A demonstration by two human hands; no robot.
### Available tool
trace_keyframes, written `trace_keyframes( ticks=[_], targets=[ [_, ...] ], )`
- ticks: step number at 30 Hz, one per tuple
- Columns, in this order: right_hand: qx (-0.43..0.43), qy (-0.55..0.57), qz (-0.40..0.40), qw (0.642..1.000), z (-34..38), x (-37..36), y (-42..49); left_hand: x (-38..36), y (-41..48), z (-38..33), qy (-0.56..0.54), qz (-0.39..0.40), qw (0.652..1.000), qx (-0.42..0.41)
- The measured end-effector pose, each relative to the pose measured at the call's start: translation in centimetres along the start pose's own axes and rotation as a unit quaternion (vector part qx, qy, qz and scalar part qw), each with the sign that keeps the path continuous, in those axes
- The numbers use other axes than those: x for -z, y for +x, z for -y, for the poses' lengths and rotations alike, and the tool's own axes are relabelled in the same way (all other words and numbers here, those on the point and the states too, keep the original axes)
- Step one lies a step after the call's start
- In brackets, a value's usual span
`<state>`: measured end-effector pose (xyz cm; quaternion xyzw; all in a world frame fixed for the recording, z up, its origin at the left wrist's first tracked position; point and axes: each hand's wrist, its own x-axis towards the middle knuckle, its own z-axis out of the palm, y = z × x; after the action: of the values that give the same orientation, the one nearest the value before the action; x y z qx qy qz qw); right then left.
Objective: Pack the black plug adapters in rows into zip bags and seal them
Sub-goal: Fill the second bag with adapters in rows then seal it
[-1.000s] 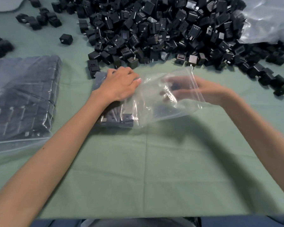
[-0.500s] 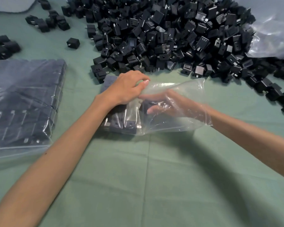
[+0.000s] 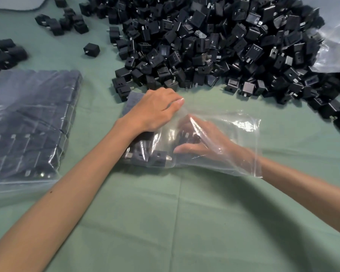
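Surface: creased green cloth (image 3: 185, 213), heaped at the far side with black plug adapters (image 3: 214, 46).
Zip bag (image 3: 239, 138): laid at centre, adapters rowed in its left end.
Left hand (image 3: 157, 110): bag film pinched.
Right hand (image 3: 202, 143): inside bag, grip obscured.
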<state>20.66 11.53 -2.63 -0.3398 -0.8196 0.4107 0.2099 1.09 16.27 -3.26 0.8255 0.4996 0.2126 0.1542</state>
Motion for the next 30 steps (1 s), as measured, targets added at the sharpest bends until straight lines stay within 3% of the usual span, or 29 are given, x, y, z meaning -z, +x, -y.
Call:
trace_keyframes(
  ticks=[2,5,14,20,24,30],
  targets=[
    [0.024,-0.030,0.022,0.999,-0.7,0.0,-0.1,0.3,-0.1,-0.3,-0.028,0.000,1.000,0.013],
    [0.009,0.042,0.059,0.997,-1.0,1.2,-0.4,0.5,-0.2,-0.5,-0.023,-0.007,1.000,0.018],
    [0.049,-0.076,0.022,0.996,0.3,0.5,0.9,0.3,-0.2,-0.6,-0.004,0.000,1.000,0.028],
    [0.013,-0.027,0.143,0.989,0.9,0.7,1.5,0.2,-0.3,-0.6,-0.004,-0.001,1.000,0.026],
    [0.021,0.018,0.125,0.992,0.9,0.8,1.6,0.1,-0.3,-0.4,0.003,-0.006,1.000,0.013],
    [0.044,-0.023,0.131,0.990,0.5,-0.2,2.0,-0.3,-0.1,0.1,0.033,-0.002,0.999,0.005]
  ],
)
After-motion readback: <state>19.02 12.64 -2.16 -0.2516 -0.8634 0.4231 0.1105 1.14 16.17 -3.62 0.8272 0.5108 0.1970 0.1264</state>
